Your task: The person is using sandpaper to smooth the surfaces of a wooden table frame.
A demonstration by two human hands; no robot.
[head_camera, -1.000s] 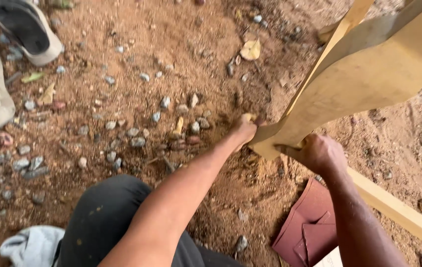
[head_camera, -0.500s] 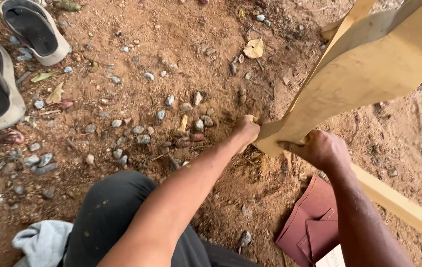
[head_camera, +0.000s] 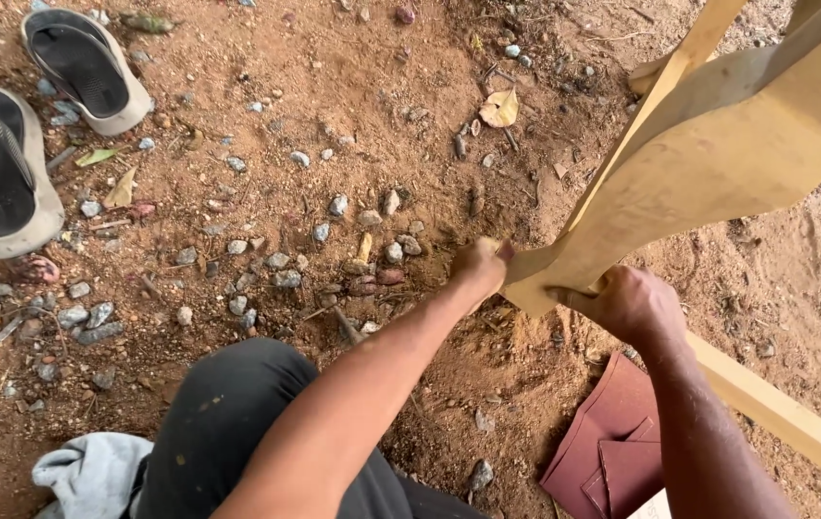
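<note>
The curved wooden board [head_camera: 718, 163], at right, is pinched as before at its near tip by the left hand [head_camera: 478, 266] and right hand [head_camera: 634, 306]; its far end is cut off.

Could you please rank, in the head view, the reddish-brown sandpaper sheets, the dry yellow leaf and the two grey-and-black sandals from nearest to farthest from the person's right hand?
From the right hand:
1. Reddish-brown sandpaper sheets, on the soil just below it.
2. Dry yellow leaf, up and to the left, beyond the pale carved wooden piece it grips.
3. Grey-and-black sandals, far left.
</note>
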